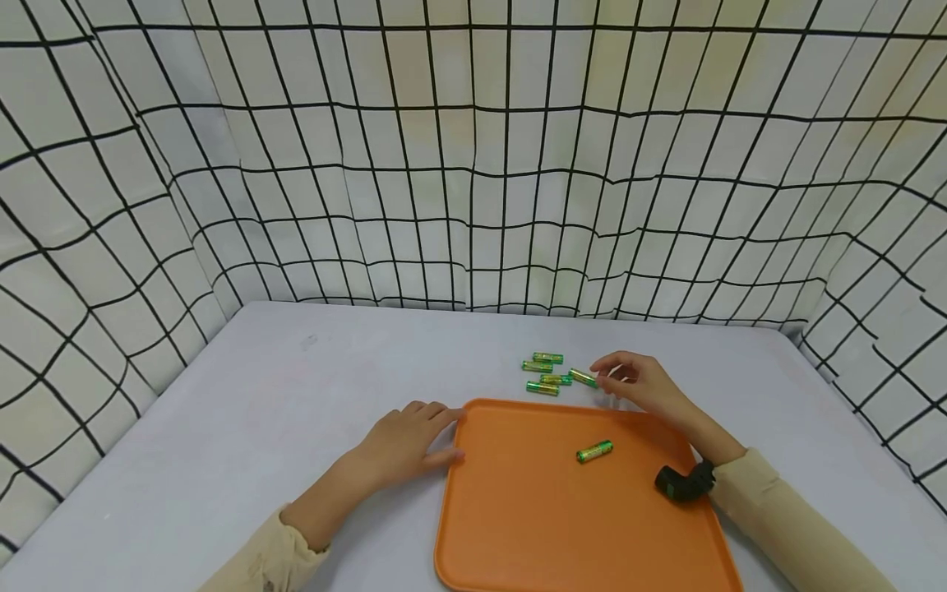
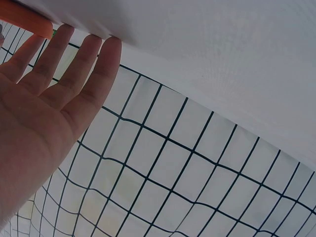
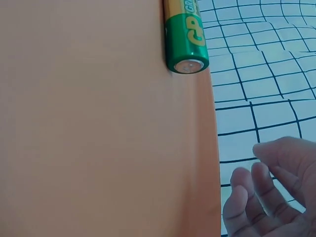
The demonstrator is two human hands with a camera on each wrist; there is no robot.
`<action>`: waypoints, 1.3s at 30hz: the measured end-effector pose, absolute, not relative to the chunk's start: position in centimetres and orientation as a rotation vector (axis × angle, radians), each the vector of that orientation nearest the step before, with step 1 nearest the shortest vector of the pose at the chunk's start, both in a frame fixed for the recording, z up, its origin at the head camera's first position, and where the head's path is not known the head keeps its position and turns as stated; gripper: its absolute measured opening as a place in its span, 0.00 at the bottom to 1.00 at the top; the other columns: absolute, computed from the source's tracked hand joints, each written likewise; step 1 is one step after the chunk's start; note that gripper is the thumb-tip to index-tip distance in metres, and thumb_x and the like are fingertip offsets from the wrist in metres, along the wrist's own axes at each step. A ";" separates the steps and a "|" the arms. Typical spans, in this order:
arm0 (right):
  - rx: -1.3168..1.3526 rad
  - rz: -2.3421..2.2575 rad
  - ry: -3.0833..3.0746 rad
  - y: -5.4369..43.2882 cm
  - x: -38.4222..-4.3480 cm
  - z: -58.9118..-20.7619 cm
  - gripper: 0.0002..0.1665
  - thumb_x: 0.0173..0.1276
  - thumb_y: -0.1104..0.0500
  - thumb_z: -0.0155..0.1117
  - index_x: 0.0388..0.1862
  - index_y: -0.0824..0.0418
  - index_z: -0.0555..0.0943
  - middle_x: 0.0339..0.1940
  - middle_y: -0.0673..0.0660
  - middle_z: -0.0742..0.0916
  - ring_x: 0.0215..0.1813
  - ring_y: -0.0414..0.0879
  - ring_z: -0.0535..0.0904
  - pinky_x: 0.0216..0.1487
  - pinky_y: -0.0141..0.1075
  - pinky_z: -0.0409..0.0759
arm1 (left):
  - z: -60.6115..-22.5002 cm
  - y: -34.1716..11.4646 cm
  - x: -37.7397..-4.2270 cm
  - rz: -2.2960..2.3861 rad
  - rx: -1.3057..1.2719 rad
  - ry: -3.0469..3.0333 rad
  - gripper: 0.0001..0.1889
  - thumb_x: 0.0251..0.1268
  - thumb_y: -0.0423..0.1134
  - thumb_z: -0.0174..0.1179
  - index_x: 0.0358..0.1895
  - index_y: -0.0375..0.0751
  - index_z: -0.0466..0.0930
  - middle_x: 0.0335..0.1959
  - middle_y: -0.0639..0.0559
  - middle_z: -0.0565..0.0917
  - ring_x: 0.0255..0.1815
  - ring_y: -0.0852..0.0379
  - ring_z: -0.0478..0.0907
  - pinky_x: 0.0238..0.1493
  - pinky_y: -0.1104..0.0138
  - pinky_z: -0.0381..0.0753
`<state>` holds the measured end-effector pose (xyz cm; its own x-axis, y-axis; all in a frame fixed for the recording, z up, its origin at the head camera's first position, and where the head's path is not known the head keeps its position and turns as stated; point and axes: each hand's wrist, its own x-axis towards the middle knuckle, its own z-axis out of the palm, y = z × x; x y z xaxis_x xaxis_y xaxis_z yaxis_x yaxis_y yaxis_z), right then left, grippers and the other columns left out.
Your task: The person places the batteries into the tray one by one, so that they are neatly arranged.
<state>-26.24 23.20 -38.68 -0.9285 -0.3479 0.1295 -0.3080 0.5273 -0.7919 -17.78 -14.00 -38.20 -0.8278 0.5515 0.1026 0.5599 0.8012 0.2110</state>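
White cloth crossed by black grid lines (image 1: 488, 193) walls in a smooth pale table (image 1: 355, 353), where a shallow orange rectangular tray with rounded corners (image 1: 518, 510) lies before a person in beige sleeves (image 1: 792, 518). The left hand (image 1: 403, 440), fingers extended, rests at the tray's far left corner. The right hand (image 1: 639, 382) bends its fingers at the end of one glossy green-and-gold cylindrical battery (image 1: 583, 377); whether they pinch it cannot be told. Four matching batteries (image 1: 542, 389) lie close by, beyond the tray. Another green-and-gold battery (image 3: 186, 39) lies on the tray, yellow "GP" lettering on its green band, its end silvery.
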 end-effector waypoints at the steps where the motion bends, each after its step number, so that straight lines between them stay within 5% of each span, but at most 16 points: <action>1: -0.574 -1.387 2.714 23.2 -26.3 -38.7 0.15 0.68 0.62 0.65 0.51 0.69 0.81 0.41 0.61 0.85 0.36 0.49 0.79 0.33 0.35 0.77 | -38.2 -14.0 -17.8 -0.363 -0.910 -2.948 0.28 0.67 0.56 0.59 0.64 0.44 0.74 0.57 0.49 0.78 0.60 0.44 0.74 0.50 0.48 0.76; 39: -0.382 -1.317 2.714 23.2 -27.8 -40.2 0.14 0.65 0.65 0.66 0.48 0.70 0.81 0.37 0.58 0.82 0.32 0.43 0.77 0.28 0.32 0.76 | -38.0 -13.9 -17.5 -0.335 -0.926 -2.932 0.28 0.68 0.55 0.58 0.64 0.43 0.74 0.56 0.48 0.79 0.58 0.44 0.75 0.49 0.48 0.76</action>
